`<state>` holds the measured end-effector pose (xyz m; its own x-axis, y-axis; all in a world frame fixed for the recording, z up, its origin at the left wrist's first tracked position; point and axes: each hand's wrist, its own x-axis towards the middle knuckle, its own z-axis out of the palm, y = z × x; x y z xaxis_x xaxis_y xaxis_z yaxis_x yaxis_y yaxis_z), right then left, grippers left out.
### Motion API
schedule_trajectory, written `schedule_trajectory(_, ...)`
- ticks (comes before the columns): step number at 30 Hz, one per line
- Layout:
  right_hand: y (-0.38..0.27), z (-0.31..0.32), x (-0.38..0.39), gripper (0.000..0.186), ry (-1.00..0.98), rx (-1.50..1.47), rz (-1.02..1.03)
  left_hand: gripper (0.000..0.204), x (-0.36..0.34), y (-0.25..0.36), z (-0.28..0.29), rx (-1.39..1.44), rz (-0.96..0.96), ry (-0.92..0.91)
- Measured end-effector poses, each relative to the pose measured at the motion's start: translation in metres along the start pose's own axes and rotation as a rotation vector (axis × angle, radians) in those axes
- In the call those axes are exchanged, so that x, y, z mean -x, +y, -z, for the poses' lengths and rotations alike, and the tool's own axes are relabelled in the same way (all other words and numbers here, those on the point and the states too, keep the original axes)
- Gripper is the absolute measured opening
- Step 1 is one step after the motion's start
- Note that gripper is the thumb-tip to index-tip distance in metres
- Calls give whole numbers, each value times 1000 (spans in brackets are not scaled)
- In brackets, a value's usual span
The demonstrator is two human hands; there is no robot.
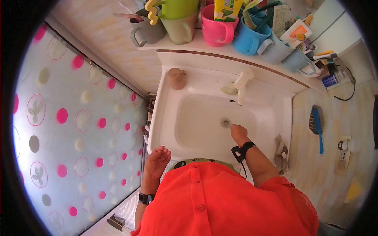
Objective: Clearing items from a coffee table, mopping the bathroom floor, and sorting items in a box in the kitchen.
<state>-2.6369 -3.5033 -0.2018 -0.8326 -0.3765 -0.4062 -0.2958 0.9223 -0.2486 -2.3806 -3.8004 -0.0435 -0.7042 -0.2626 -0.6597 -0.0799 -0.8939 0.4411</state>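
Glass panel (80, 143): filling the whole L side, pink & grey dots w/ a few leaf motifs running across it.
Red top (212, 200): covering the near middle, buttons running down its front.
Sink (165, 118): sitting dead centre, white, the R hand working space right inside its basin.
Shelf (212, 50): running along the far side, carrying a whole row of cups.
Cups: standing L to R, incl. a grey one (151, 33), a pink one (210, 33) w/ a yellow tube (226, 10) poking out, & a blue one (246, 39).
Brush (318, 129): hanging R of the sink, showing its blue handle.
Cloth (280, 155): lying crumpled at the sink's R edge, nr side.
L hand (158, 161): hovering just beside the sink's nr L corner, palm up, half open, fingers loosely curling, holding nothing visible.
Faucet (243, 84): standing far R of centre, spout pointing nr.
R hand (240, 134): hanging over the basin, closing into a loose fist; can't tell if it's gripping anything.
Bottle (176, 80): standing on the sink's far L corner, brown.
Drain (225, 122): showing mid-basin, sitting just L of & beyond the R hand.
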Motion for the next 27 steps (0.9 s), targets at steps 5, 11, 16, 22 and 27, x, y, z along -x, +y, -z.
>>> schedule_trajectory(5, 2, 12, -2, 19, 8, -12, 11, 15, -2, 1, 4, -22, -28, 4)
schedule_trajectory(11, 18, 34, 26, 22, -60, -42, -77, 14, -5, -2, -1, -12, 32, -19)
schedule_trajectory(16, 53, 27, 63, 23, 212, -132, -132, 15, -7, -1, 4, -26, 30, -26)
schedule_trajectory(22, 30, -3, 70, 21, 46, -117, -232, 14, -3, 0, 13, -16, 70, -34)
schedule_trajectory(27, -49, -29, 62, 26, -61, -385, 84, 14, 2, 4, 14, -67, 81, -12)
